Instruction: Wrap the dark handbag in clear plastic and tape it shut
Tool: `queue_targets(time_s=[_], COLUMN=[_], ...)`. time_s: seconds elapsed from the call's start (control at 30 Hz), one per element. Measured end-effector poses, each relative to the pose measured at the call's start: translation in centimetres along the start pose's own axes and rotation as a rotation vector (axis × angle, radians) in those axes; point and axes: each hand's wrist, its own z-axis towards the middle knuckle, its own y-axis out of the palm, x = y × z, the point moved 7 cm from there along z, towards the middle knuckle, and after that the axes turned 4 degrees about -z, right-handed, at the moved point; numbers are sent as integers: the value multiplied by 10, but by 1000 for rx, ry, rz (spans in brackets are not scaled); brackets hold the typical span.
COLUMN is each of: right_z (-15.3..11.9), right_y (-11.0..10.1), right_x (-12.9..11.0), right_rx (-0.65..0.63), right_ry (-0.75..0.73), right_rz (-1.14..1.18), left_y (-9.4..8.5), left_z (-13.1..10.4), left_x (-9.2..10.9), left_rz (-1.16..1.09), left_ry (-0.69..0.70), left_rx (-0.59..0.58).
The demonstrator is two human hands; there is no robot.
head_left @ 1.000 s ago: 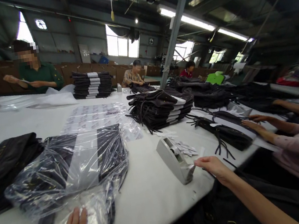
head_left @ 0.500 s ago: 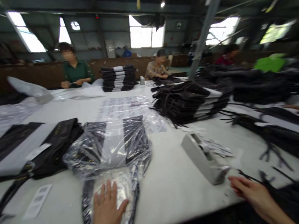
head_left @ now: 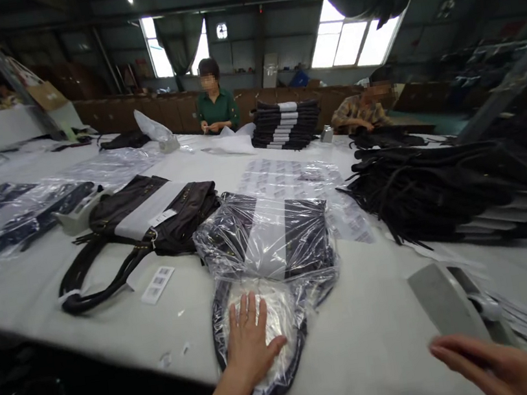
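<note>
We see one long white table (head_left: pixel 114 323) running the width of the hall, and everything hangs off the bagged tote (head_left: pixel 271 249) at its near edge. Counting from that tote: one unbagged dark tote (head_left: pixel 148 217) lies just left of it, handles trailing toward us; one heap of dark bags (head_left: pixel 439 192) sprawls to its right; one neat folded stack (head_left: pixel 285 126) stands far behind it; one sheet of printed labels (head_left: pixel 285 178) under clear film lies just behind it; one small label card (head_left: pixel 158 284) sits left of it on bare table; two tape dispensers, one (head_left: pixel 448 305) to its right near us, one (head_left: pixel 77 217) far to its left. Two people sit beyond it, one in green (head_left: pixel 216 106) and one in plaid (head_left: pixel 362 112). The room is a dim workshop, windows bright behind the stack, brown cartons along the back wall. The bagged tote itself is dark with a pale centre band, wrapped in crinkled clear plastic, handles curling at its near end. Our left hand (head_left: pixel 251 340) lies flat on that near end, fingers spread, pressing the plastic down. Our right hand (head_left: pixel 493 364) hovers by the near dispenser, fingers extended and loose, holding nothing.
</note>
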Motion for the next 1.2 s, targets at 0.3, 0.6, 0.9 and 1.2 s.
queue_targets(time_s=[0.3, 0.6, 0.9, 1.2], right_z=[154, 188, 227, 190], right_y=[132, 242, 253, 242], right_x=[-248, -251, -243, -233], right_rx=[-806, -777, -700, -699], right_ry=[-861, -890, -751, -533], right_rz=[-269, -543, -523, -29], left_y=[-6, -6, -6, -2], left_z=[3, 6, 6, 7], left_x=[-3, -6, -6, -5], left_rz=[-88, -162, -159, -173], left_ry=[-33, -91, -114, -122], left_rx=[82, 17, 9, -4])
